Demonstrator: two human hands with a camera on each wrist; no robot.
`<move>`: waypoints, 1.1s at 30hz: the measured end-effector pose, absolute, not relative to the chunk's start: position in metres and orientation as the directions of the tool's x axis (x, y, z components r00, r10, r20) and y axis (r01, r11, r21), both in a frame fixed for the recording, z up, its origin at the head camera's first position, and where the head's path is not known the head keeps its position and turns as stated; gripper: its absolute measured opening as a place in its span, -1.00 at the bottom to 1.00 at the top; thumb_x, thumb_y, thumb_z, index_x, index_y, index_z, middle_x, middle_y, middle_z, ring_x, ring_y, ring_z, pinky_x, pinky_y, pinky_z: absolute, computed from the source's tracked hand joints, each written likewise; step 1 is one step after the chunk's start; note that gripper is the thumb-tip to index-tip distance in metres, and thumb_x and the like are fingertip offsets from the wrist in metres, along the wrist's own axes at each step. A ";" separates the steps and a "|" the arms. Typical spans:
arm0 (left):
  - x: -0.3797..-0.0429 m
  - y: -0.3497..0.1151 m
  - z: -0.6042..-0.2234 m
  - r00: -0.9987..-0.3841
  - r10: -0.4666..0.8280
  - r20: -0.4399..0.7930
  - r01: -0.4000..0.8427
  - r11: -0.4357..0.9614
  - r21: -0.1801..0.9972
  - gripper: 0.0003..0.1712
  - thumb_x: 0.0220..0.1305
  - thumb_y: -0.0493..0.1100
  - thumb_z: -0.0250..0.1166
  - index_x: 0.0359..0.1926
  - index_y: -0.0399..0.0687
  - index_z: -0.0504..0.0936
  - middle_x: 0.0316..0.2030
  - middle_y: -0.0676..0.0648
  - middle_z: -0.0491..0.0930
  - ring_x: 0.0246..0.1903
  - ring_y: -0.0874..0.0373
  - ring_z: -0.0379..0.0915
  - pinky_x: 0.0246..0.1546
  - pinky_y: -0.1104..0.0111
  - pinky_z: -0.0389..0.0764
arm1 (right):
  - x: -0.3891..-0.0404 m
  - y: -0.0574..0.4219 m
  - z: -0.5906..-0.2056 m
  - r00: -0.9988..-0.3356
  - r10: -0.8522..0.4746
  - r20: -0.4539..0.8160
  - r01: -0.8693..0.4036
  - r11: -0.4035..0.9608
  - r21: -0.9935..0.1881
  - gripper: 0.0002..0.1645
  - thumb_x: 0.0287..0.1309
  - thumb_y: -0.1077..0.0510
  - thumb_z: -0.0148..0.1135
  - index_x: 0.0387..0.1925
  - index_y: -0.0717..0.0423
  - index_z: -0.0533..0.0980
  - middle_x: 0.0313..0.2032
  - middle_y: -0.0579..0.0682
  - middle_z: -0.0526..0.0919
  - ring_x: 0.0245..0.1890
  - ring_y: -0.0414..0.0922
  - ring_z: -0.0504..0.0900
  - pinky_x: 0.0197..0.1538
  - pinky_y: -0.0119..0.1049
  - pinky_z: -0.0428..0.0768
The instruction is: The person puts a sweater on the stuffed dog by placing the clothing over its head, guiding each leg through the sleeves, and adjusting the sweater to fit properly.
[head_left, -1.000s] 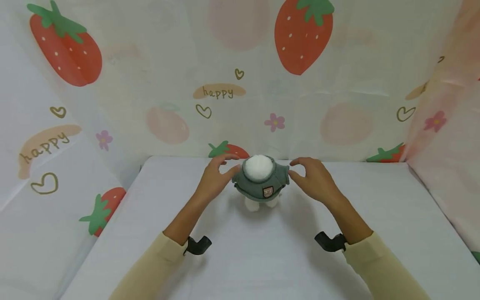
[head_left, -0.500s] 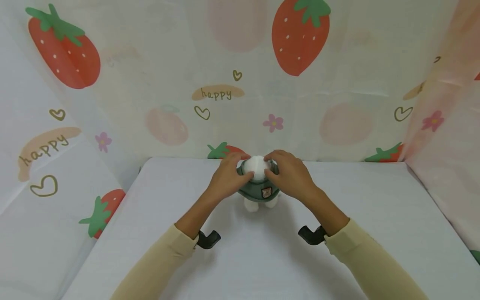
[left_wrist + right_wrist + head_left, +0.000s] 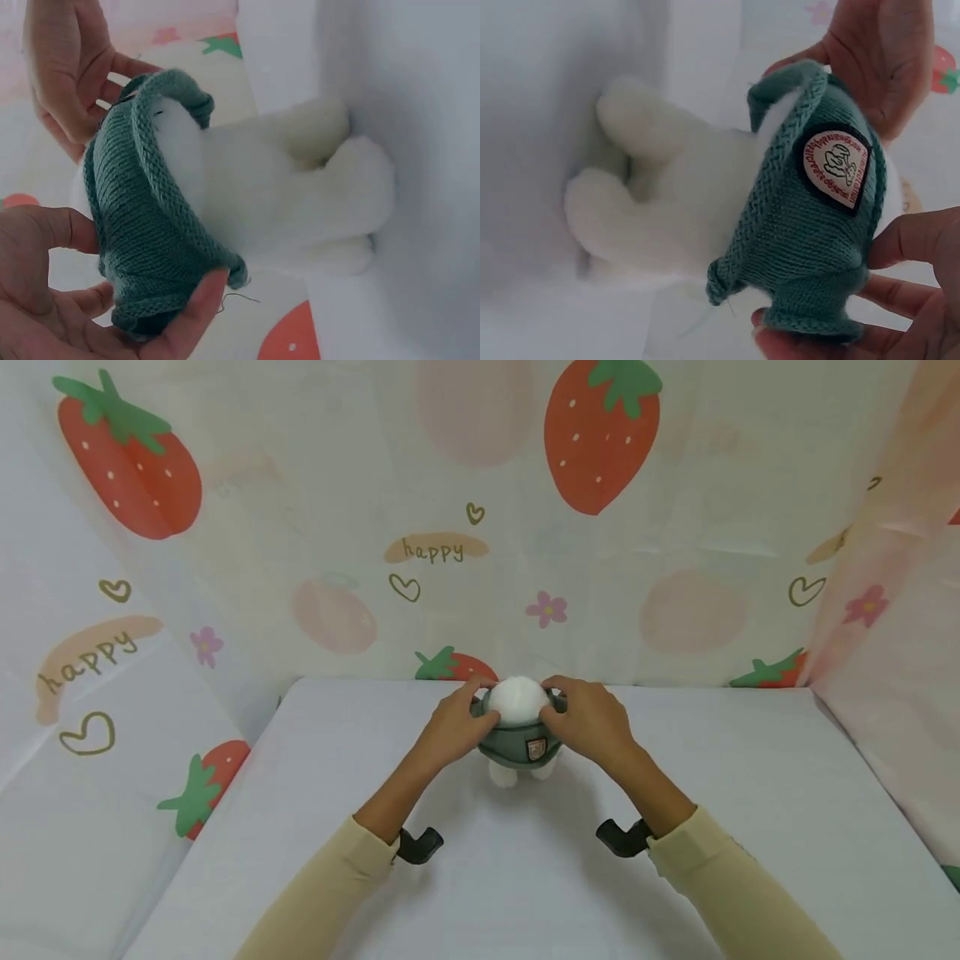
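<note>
A white plush toy stands on its short legs near the far edge of the table. Round its upper part sits a green knitted sweater with a badge on the side facing me. My left hand grips the sweater's left side, its thumb near the neck opening. On the opposite side my right hand holds the sweater the same way. In the left wrist view, left fingers curl round a short sleeve. White plush legs show below the rolled hem. The toy's face is hidden.
A white-covered table lies under the toy. Behind it hangs a strawberry-patterned cloth, which continues along both sides. A black wrist mount is strapped at the left cuff, another mount at the right.
Both hands have come inward from the sleeve ends, first to the neck opening over the white plush, then slightly apart onto the sweater's sides. The toy stays in place.
</note>
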State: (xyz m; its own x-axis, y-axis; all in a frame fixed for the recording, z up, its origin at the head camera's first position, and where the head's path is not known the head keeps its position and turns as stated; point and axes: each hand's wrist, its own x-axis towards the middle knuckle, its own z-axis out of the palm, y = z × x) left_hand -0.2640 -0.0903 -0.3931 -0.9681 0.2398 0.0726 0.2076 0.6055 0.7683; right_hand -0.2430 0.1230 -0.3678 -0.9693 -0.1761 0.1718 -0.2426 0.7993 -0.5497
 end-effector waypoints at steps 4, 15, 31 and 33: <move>-0.266 -0.090 -0.399 -0.971 0.237 0.022 0.149 0.530 0.835 -0.42 0.29 -0.13 0.16 0.34 -0.03 0.48 0.03 -0.23 0.63 -0.20 -0.02 0.63 -0.40 0.22 0.71 | -0.243 0.123 -0.374 -0.972 -0.167 0.165 -0.234 0.736 -0.635 -0.51 0.24 0.16 0.18 0.21 0.16 0.56 -0.07 0.21 0.71 -0.48 -0.05 0.52 -0.52 -0.25 0.42; -0.263 -0.093 -0.405 -0.977 0.215 0.005 0.103 0.447 0.888 -0.43 0.27 -0.22 0.14 0.33 -0.09 0.52 0.01 -0.24 0.61 -0.12 -0.03 0.61 -0.25 0.16 0.73 | -0.246 0.127 -0.386 -0.983 -0.131 0.128 -0.181 0.576 -0.797 -0.53 0.19 0.27 0.11 0.16 0.17 0.56 0.11 0.33 0.63 0.08 0.24 0.65 -0.04 0.12 0.67; -0.264 -0.095 -0.434 -0.987 0.158 -0.003 0.019 0.142 0.990 -0.39 0.18 -0.36 0.16 0.28 0.03 0.59 0.05 -0.15 0.59 -0.02 0.01 0.51 -0.16 0.26 0.69 | -0.242 0.129 -0.403 -0.994 -0.040 0.103 -0.110 0.378 -0.919 -0.46 0.14 0.47 0.09 0.15 0.15 0.57 0.11 0.22 0.63 -0.15 0.06 0.63 -0.25 -0.24 0.62; -0.263 -0.095 -0.438 -0.986 0.164 -0.013 0.001 0.086 0.996 -0.37 0.18 -0.37 0.16 0.30 0.01 0.58 0.09 -0.16 0.58 -0.01 0.02 0.50 -0.13 0.26 0.68 | -0.242 0.129 -0.406 -0.995 -0.030 0.093 -0.097 0.334 -0.937 -0.45 0.14 0.49 0.08 0.16 0.17 0.57 0.10 0.22 0.62 -0.14 0.05 0.61 -0.23 -0.26 0.60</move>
State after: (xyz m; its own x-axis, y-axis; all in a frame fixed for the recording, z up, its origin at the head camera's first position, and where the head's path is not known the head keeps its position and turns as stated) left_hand -0.2630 -0.0949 -0.4378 -0.9864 0.1636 -0.0131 0.0011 0.0862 0.9963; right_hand -0.2423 0.1292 -0.4062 -0.9953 -0.0302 0.0925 -0.0973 0.3345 -0.9374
